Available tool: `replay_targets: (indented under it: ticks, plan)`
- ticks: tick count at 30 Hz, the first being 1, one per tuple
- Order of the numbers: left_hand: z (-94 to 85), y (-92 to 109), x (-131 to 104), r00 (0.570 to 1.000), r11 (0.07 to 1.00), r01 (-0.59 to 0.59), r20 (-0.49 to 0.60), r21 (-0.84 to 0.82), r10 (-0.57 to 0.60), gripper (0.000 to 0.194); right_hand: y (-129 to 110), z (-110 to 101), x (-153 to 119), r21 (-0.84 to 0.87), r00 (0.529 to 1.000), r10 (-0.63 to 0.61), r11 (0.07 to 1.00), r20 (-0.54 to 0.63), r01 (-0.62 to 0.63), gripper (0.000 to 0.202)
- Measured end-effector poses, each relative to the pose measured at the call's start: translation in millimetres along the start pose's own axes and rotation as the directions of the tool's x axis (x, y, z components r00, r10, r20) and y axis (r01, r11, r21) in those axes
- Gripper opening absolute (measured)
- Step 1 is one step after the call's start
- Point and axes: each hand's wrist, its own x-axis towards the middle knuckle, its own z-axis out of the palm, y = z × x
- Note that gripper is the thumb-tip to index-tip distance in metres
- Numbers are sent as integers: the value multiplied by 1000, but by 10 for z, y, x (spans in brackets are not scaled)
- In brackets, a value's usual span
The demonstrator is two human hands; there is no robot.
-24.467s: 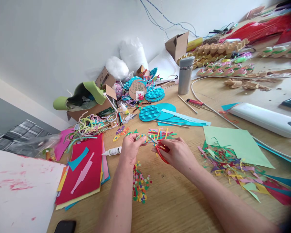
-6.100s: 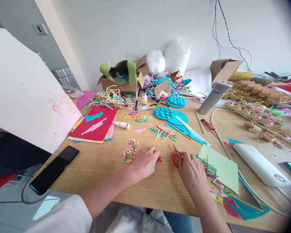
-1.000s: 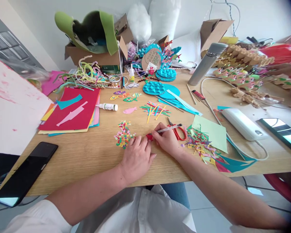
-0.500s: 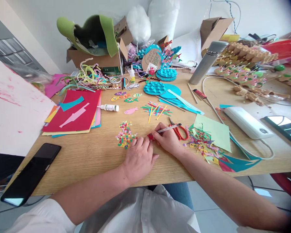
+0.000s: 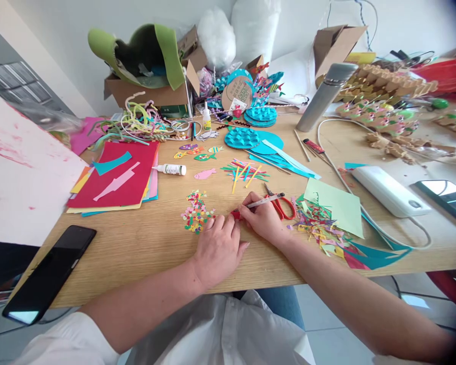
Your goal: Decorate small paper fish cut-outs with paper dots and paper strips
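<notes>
My right hand (image 5: 265, 223) is closed around a slim whitish pen (image 5: 266, 200) with a dark end, its tip low over a small red paper piece (image 5: 235, 215). My left hand (image 5: 218, 248) lies palm down on the table, fingers stretched forward and thumb apart, fingertips by the red piece. Fingers cover most of that piece, so its outline is hidden. Round paper dots (image 5: 197, 218) in several colours lie just beyond the left fingers. Red-handled scissors (image 5: 285, 208) rest behind my right hand. Small paper fish (image 5: 205, 174) lie farther back.
Paper scraps (image 5: 319, 223) and a pale green sheet (image 5: 336, 208) lie right. Coloured strips (image 5: 245, 171) and blue discs (image 5: 243, 138) sit mid-table. Left are stacked papers (image 5: 117, 182), a glue bottle (image 5: 171, 169) and a phone (image 5: 49, 274). A grey flask (image 5: 325, 99) stands behind a cable.
</notes>
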Motion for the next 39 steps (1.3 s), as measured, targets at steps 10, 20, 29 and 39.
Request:
replay_targets:
  ticks: [10,20,29,39]
  plan:
    - [-16,-5,6,1000,1000,-4,12,-5,4,42,2,-2,0,-12,1000,-15,1000,9,15,16]
    - [-5,-4,2,1000,1000,-6,7,1,6,40,4,-8,-4,-58,1000,-12,998,7,13,15]
    - [-6,-4,3,1000,1000,-8,3,3,8,38,-20,-10,-3,-58,1000,-11,998,3,12,14]
    - [0,-3,2,1000,1000,-6,7,2,6,41,6,-6,-2,-51,1000,-10,999,5,10,13]
